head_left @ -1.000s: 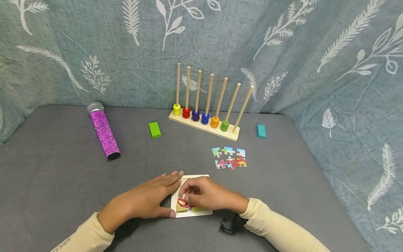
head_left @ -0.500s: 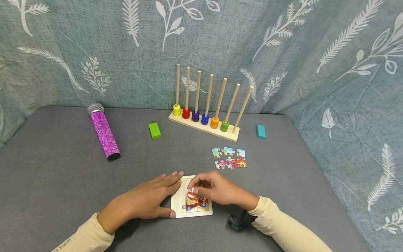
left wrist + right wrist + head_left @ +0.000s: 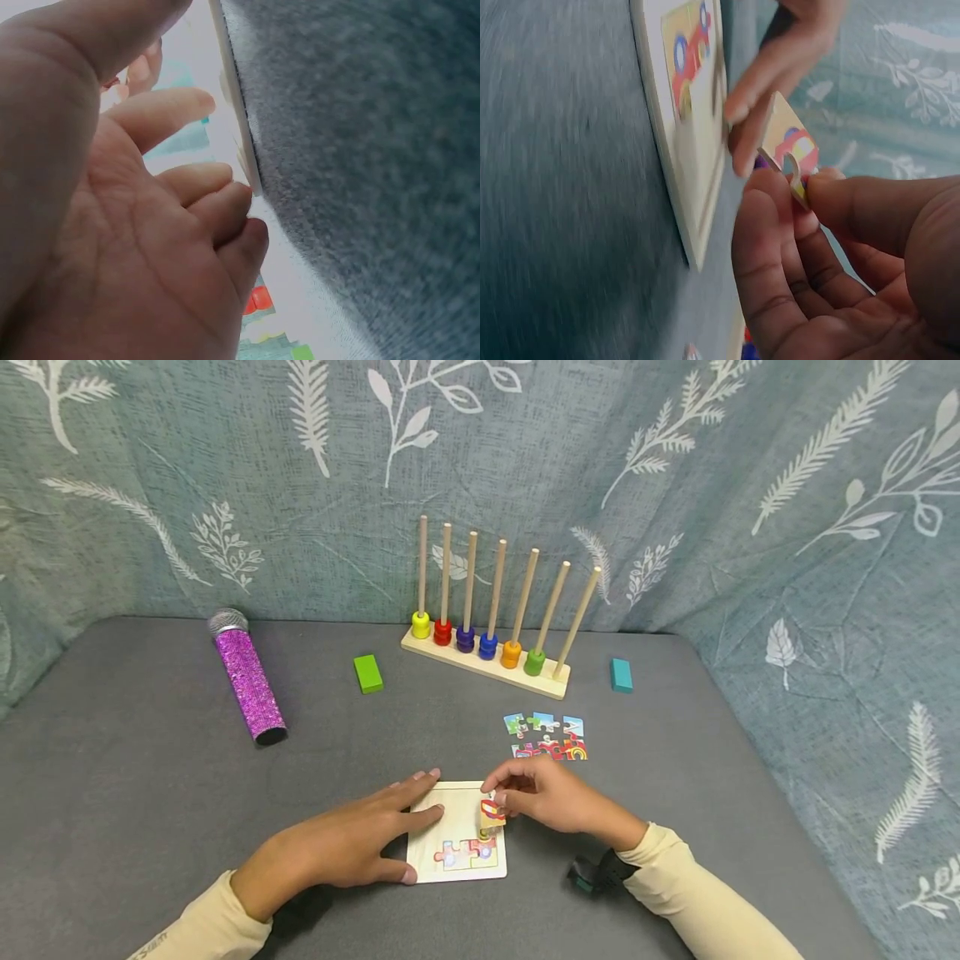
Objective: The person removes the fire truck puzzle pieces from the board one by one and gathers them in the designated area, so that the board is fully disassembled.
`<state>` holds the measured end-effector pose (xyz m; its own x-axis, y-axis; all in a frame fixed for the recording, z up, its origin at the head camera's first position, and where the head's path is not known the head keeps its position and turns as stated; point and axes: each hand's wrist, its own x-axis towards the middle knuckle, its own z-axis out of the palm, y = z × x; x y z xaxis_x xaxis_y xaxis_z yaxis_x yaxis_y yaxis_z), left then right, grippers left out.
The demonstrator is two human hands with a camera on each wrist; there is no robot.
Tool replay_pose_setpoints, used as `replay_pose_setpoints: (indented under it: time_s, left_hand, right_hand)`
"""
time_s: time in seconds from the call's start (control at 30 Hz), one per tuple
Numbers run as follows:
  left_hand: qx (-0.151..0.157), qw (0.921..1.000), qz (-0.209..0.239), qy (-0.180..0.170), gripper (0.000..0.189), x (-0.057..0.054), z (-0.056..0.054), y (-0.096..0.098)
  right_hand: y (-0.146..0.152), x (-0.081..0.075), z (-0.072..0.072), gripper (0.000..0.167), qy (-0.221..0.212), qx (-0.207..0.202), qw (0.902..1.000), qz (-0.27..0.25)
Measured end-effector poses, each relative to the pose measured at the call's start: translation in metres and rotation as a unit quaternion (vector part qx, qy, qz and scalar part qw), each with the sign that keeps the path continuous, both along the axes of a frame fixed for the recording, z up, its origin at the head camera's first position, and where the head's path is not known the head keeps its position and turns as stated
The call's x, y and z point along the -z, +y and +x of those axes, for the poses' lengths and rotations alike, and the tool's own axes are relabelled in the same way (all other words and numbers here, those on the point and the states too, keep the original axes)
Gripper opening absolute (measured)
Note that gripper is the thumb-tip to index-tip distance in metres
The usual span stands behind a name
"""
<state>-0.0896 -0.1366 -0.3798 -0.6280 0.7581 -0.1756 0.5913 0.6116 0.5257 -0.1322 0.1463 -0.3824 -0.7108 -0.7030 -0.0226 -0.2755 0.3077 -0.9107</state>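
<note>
A square wooden puzzle tray point(image 3: 459, 822) lies on the table in the head view, with joined puzzle pieces point(image 3: 463, 855) in its lower right part. My left hand point(image 3: 348, 839) rests along its left side, fingers extended, one fingertip over the tray floor. With thumb and fingertips, my right hand point(image 3: 555, 797) pinches a puzzle piece point(image 3: 491, 812) above the tray's right edge. In the right wrist view this puzzle piece point(image 3: 793, 142) is tilted, showing a red and blue print. The left wrist view shows the left palm point(image 3: 142, 240) and spread fingers.
Several loose puzzle pieces point(image 3: 546, 737) lie beyond the right hand. Farther back are a pegged bead stacker point(image 3: 487, 660), a green block point(image 3: 368, 673) and a teal block point(image 3: 621, 676). A purple microphone point(image 3: 251, 681) lies at left, before a leaf-patterned curtain point(image 3: 300, 543).
My right hand has moved rightward across the tray with the pinched piece, uncovering the tray's left part and the joined pieces. One left finger has shifted farther over the tray.
</note>
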Motion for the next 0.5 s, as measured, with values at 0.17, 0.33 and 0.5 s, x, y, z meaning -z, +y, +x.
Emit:
replay_pose_setpoints:
  time_s: [0.17,0.33,0.5]
  left_hand:
    - [0.015,0.9998,0.010,-0.007,0.067,-0.001,0.002,0.002]
    - [0.031,0.9991,0.023,-0.017,0.061,-0.002,0.002,0.004]
    - [0.050,0.9983,0.029,-0.006,0.057,-0.001,0.002,0.007]
  right_hand:
    - [0.011,-0.003,-0.005,0.014,0.008,-0.001,0.9999,0.008]
    - [0.019,-0.004,-0.009,0.015,0.004,-0.004,0.9999,0.012]
    - [0.027,-0.004,-0.015,0.015,0.015,0.003,0.9995,0.026]
